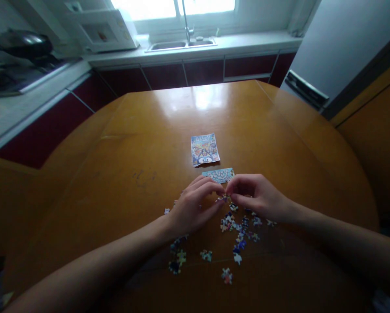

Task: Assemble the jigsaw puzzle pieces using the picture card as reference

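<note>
Above the middle of the table, my left hand [195,202] and my right hand [260,195] meet at their fingertips. Between the thumbs and index fingers is a small puzzle piece [225,198], pinched from both sides; whether it is one piece or two joined is too small to tell. Just beyond the fingers lies a joined strip of puzzle [219,174] in light blue and white, its near edge partly hidden by my hands. Loose puzzle pieces [227,222] are scattered below and between my hands, and some are covered by my left hand.
A picture sheet [204,150] with a penguin-like figure lies past the strip on the wooden table [142,130]. A lone piece [226,276] is nearest me. Behind stand a counter with a sink [182,44], a microwave [103,30], a stove with a pan [25,43] and a fridge [341,48].
</note>
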Demonstrator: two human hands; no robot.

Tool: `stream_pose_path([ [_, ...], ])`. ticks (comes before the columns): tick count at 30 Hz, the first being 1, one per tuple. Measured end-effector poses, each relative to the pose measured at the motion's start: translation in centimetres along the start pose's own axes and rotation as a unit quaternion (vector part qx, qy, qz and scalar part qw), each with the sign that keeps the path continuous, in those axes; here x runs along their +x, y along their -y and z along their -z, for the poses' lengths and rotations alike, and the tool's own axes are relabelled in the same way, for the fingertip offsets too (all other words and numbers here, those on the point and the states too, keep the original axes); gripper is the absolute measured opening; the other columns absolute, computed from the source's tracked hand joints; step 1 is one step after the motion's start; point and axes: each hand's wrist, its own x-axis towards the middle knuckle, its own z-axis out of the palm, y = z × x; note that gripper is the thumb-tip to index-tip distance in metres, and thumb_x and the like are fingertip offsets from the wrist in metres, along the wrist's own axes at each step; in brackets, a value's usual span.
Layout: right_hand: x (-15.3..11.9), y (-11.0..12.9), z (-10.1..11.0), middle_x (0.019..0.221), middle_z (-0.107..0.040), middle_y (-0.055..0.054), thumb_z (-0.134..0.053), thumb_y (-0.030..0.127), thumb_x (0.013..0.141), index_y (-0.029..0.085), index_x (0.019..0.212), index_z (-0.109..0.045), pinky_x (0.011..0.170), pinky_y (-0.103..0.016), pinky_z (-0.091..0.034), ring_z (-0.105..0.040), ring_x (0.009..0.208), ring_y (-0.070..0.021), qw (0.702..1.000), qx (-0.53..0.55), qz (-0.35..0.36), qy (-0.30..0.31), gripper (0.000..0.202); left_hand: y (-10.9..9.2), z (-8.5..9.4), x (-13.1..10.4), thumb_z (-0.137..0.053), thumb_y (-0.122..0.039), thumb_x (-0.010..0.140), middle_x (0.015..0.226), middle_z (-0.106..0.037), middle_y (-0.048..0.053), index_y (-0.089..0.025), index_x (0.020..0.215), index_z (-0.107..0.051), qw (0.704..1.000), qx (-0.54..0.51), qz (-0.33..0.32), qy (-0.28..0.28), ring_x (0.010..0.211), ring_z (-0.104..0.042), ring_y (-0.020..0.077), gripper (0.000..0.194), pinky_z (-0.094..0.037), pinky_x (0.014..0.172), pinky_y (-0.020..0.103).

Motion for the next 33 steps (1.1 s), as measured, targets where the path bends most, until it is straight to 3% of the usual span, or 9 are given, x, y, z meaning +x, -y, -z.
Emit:
stream_pose_path([
  [3, 0.0, -0.4, 0.1, 0.081, -0.065, -0.002, -0.068, 0.017, 0.083, 0.016, 0.099, -0.061, 0.060, -0.026, -0.046, -0.058, 0.069, -0.0114, 0.998, 0.058, -0.023, 0.014, 0.018, 0.3, -0.1, 0.1, -0.068, -0.014, 0.089, 0.096, -0.069, 0.004, -0.020, 0.107, -0.065, 1.000, -0.002, -0.021, -0.005, 0.091, -0.059, 0.0158, 0.019, -0.050, 0.083, 0.031],
  [7, 0.2, -0.7, 0.4, 0.079, -0.065, 0.000, -0.070, 0.018, 0.082, 0.019, 0.114, -0.054, 0.058, -0.026, -0.044, -0.057, 0.067, -0.0115, 0.995, 0.089, -0.053, 0.011, 0.036, 0.5, -0.1, 0.1, -0.073, -0.017, 0.086, 0.090, -0.071, 0.002, -0.020, 0.097, -0.069, 1.000, -0.003, -0.017, -0.014, 0.085, -0.060, 0.0148, 0.011, -0.051, 0.078, 0.028],
  [12, 1.0, -0.6, 2.6, 0.077, -0.067, -0.001, -0.068, 0.023, 0.084, 0.018, 0.104, -0.061, 0.064, -0.030, -0.048, -0.062, 0.070, -0.0144, 0.987, -0.016, -0.008, -0.160, 0.022, 0.9, 0.1, 0.3, -0.073, -0.019, 0.086, 0.081, -0.070, 0.000, -0.018, 0.085, -0.070, 0.998, 0.028, 0.047, -0.021, 0.080, -0.059, 0.0146, 0.004, -0.049, 0.074, 0.028],
  [16, 1.5, -0.9, 4.4, 0.079, -0.069, -0.004, -0.066, 0.024, 0.084, 0.017, 0.095, -0.065, 0.061, -0.031, -0.047, -0.062, 0.068, -0.0155, 0.971, -0.078, 0.005, -0.225, 0.014, 1.3, 0.5, 0.6, -0.073, -0.022, 0.087, 0.085, -0.070, 0.001, -0.019, 0.088, -0.070, 0.995, 0.076, 0.061, 0.012, 0.084, -0.058, 0.0169, 0.005, -0.047, 0.076, 0.031],
  [23, 1.2, -0.9, 4.1, 0.075, -0.068, -0.003, -0.063, 0.023, 0.085, 0.017, 0.085, -0.070, 0.059, -0.030, -0.044, -0.059, 0.066, -0.0149, 0.962, -0.207, 0.008, -0.176, 0.008, 0.5, 0.4, 1.0, -0.075, -0.031, 0.086, 0.093, -0.069, 0.003, -0.024, 0.098, -0.072, 0.982, 0.148, 0.069, 0.095, 0.088, -0.057, 0.0203, 0.014, -0.047, 0.079, 0.036],
  [33, 0.9, -0.6, 3.8, 0.071, -0.065, 0.000, -0.060, 0.017, 0.086, 0.017, 0.084, -0.069, 0.055, -0.026, -0.041, -0.054, 0.061, -0.0115, 0.962, -0.229, 0.023, -0.147, 0.009, 0.8, -1.8, 2.6, -0.064, -0.026, 0.094, 0.093, -0.066, 0.003, -0.027, 0.094, -0.074, 0.963, 0.201, 0.010, 0.179, 0.091, -0.058, 0.0199, 0.011, -0.047, 0.085, 0.036],
])
